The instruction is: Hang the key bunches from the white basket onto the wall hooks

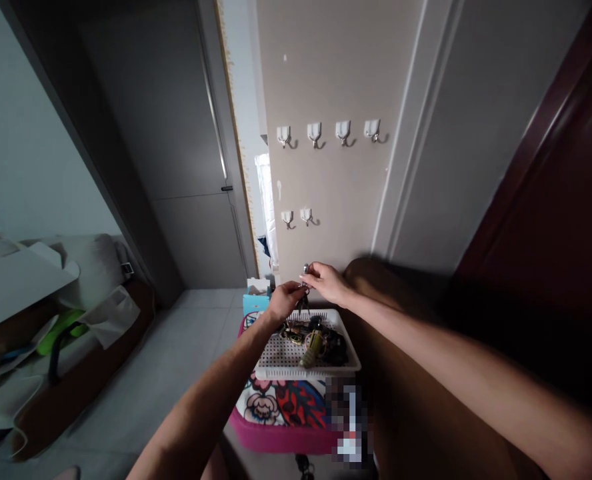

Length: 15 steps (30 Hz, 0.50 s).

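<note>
Above a white perforated basket (306,372), my left hand (285,299) and my right hand (327,283) meet at a bunch of keys (303,305). The fingers of my left hand are pinched on the bunch near its ring. My right hand pinches a small silvery part (305,269) at the top of it, and dark keys hang below. The basket holds a heap of keys and key rings, among them a yellow-green keychain (315,343) and dark pieces (337,347). Small details between the fingertips are hidden.
The basket stands on a stool (276,432) with a floral top and pink side. White wall hooks (314,132) are in two rows ahead. A blue box (256,298) sits behind the stool, a grey door (176,167) to the left, a cluttered sofa (96,250) farther left.
</note>
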Tool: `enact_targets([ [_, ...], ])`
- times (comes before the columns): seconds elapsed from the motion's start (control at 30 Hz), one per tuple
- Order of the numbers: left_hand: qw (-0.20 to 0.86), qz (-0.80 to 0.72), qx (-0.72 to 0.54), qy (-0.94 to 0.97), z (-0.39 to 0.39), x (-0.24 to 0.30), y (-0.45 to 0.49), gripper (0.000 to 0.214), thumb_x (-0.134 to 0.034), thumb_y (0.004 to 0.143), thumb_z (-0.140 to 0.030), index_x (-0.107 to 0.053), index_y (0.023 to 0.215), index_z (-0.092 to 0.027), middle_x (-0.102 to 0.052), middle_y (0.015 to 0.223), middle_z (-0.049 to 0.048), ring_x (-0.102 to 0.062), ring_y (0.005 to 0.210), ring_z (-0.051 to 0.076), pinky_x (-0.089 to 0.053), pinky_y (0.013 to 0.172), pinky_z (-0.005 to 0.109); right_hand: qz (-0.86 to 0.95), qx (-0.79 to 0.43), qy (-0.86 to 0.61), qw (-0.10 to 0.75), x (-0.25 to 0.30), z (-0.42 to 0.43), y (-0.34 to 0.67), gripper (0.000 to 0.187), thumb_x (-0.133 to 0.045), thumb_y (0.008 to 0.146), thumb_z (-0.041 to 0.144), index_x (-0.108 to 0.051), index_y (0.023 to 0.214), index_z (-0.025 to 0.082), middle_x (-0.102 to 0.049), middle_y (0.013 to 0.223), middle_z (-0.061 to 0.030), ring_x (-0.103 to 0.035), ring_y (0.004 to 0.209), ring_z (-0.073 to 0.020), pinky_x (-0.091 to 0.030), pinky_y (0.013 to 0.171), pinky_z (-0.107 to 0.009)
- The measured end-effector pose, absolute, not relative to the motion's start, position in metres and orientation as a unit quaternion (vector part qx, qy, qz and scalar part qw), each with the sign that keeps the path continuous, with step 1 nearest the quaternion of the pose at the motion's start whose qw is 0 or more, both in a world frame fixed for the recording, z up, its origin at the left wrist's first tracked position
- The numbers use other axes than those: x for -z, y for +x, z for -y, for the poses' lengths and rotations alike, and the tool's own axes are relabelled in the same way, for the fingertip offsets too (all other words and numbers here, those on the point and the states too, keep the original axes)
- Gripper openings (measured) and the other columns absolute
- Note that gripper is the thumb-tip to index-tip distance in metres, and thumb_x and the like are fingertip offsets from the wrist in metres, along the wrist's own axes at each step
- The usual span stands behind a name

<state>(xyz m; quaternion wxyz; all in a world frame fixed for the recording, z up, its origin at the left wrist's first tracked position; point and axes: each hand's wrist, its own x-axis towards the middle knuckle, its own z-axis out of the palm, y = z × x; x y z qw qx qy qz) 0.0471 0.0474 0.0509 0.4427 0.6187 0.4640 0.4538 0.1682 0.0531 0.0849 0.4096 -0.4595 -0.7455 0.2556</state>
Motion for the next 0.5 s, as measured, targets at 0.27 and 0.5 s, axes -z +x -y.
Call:
enact_targets([
  [0.27,0.409,-0.401,-0.480,0.665,-0.041,-0.054,0.056,0.036,-0.044,0.063,-0.039,-0.056,0.075,-0.008,-0.056,0.065,0.0027,-0.047,0.064,0.011,-0.036,0.063,0.022,0.719,-0.238,-0.481,0.441,-0.078,-0.056,0.167,0.020,-0.050,0.055,0.034,-0.047,0.056,0.014,-0.048,0.052,0.0025,-0.043,0.050,-0.0085,-0.032,0.048,-0.020],
  [0.5,0.466,-0.318,-0.426,0.708,-0.048,-0.070,0.043,0.036,-0.040,0.064,-0.042,-0.055,0.065,-0.009,-0.053,0.061,0.0026,-0.045,0.061,0.010,-0.035,0.063,0.022,0.637,-0.520,-0.391,0.413,-0.088,-0.051,0.169,0.025,-0.052,0.056,0.035,-0.050,0.065,0.012,-0.046,0.053,0.0027,-0.043,0.048,-0.0065,-0.035,0.049,-0.021],
])
